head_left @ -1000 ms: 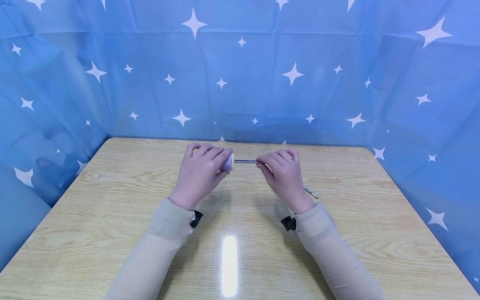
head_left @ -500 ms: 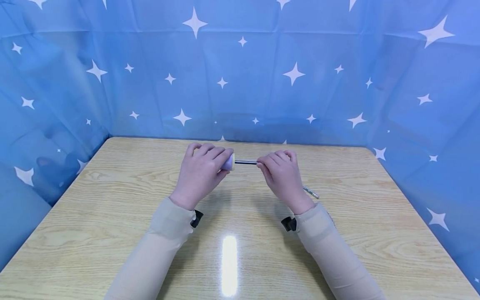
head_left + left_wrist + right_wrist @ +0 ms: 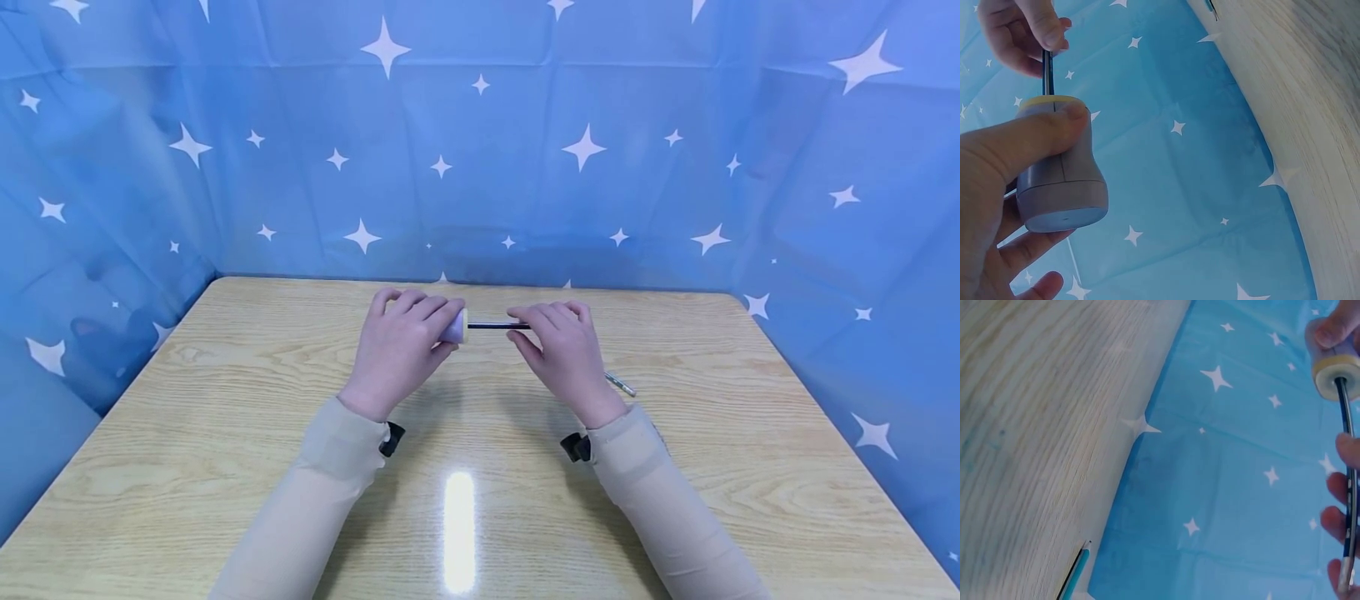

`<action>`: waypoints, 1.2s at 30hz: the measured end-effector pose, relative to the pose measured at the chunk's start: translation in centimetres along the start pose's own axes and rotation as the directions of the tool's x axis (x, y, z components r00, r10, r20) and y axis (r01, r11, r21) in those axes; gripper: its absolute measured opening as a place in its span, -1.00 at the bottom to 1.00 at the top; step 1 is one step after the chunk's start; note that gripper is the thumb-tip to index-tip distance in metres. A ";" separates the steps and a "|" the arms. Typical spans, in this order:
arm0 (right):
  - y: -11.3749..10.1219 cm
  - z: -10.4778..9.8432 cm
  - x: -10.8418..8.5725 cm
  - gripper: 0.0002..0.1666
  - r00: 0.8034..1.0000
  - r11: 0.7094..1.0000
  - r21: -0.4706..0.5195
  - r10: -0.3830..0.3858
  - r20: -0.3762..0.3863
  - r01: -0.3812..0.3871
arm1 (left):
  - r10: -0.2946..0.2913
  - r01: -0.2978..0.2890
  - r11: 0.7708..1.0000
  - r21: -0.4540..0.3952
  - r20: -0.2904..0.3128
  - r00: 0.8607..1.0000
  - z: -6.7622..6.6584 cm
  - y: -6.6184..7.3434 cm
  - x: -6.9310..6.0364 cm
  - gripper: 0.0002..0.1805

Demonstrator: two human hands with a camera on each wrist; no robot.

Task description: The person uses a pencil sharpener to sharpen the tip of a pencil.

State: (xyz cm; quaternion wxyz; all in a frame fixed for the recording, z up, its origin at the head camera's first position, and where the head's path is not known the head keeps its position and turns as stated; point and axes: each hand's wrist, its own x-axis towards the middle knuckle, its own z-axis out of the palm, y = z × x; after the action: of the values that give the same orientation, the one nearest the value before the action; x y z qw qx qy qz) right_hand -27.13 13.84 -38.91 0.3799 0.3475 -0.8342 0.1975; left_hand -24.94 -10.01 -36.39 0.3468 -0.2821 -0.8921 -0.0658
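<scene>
My left hand (image 3: 401,346) grips a lilac pencil sharpener (image 3: 1063,197) with a yellow rim, held sideways above the table. A dark pencil (image 3: 491,325) has one end in the sharpener's hole, seen clearly in the right wrist view. The right hand (image 3: 558,350) holds this pencil along its shaft, with the thumb on one side and the fingers on the other. In the right wrist view the pencil's pale far end lies by the fingers. Its tip is hidden inside the sharpener.
A pencil (image 3: 621,384) lies on the wooden table (image 3: 225,417) beside the right wrist; the right wrist view shows a teal pencil (image 3: 1075,575) with a dark edge beside it. Blue cloth (image 3: 480,125) with white stars hangs behind and at both sides.
The right thumb and index finger have spread slightly apart around the pencil, and the pencil's visible markings have turned. The left hand and sharpener stay in place.
</scene>
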 end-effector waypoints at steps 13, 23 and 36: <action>0.3 -0.2 -0.1 -0.81 0.999 1.000 0.008 -0.011 -0.052 0.011 | 0.004 -0.004 1.000 0.007 0.000 1.000 0.2 0.1 0.0 -0.46; 0.3 -0.1 0.1 -0.81 0.998 1.000 0.020 -0.020 -0.055 0.021 | -0.003 0.003 1.000 0.007 0.008 1.000 0.0 0.0 0.0 -0.43; 0.2 0.0 0.0 -0.83 0.999 0.999 0.027 -0.020 -0.041 0.021 | 0.002 -0.002 1.000 0.007 -0.011 1.000 -0.2 0.0 0.0 -0.45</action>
State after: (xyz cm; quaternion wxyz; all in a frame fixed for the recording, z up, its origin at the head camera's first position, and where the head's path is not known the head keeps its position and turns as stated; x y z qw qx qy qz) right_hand -27.29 13.97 -38.90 0.3943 0.3572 -0.8198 0.2119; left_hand -24.82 -10.09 -36.30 0.3527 -0.2814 -0.8901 -0.0639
